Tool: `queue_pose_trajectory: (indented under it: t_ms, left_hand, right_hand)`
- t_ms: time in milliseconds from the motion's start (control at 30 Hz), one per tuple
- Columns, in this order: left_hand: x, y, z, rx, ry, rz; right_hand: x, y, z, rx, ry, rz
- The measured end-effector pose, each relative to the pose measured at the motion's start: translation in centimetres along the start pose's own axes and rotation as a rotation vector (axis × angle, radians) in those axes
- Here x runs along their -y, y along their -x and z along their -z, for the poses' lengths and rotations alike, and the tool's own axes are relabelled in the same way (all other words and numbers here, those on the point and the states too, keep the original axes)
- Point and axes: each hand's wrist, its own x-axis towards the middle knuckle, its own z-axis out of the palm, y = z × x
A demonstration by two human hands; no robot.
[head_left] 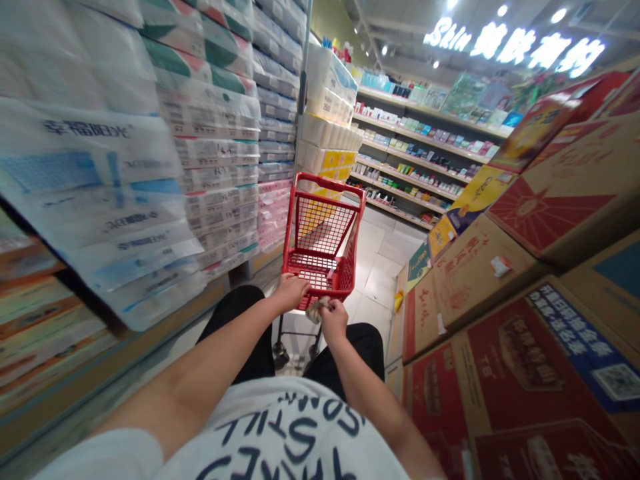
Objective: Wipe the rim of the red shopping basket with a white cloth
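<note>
A red plastic shopping cart [324,227] with grid walls stands in front of my knees, on a frame with small black wheels. My left hand [291,291] lies at the near left corner of the cart, its fingers curled over the rim. Pinched in my right hand [335,319] is a crumpled beige cloth [317,310], held against the near rim. The inside of the cart shows bare red grid where I can see it.
Packs of tissue paper [215,120] are stacked high along the left. Cardboard cartons [465,280] rise close on the right. Ahead, shelves [415,153] hold many small boxes and bottles beneath a lit sign [515,47]. Pale tiled floor [377,277] runs between the stacks.
</note>
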Motion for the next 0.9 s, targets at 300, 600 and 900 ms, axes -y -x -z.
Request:
queue_pose_trajectory:
  t_ms: [300, 600, 900]
  left_hand:
    - [-0.5, 0.2, 0.9, 0.037, 0.028, 0.012]
    - [-0.7, 0.2, 1.4, 0.071, 0.038, 0.007]
    - [-0.4, 0.0, 1.4, 0.103, 0.041, 0.018]
  right_hand:
    - [0.3, 0.7, -0.5, 0.129, 0.012, 0.112]
    - [1.7, 1.0, -0.6, 0.215, -0.004, 0.109]
    - [1.1, 0.5, -1.3, 0.270, 0.118, 0.167]
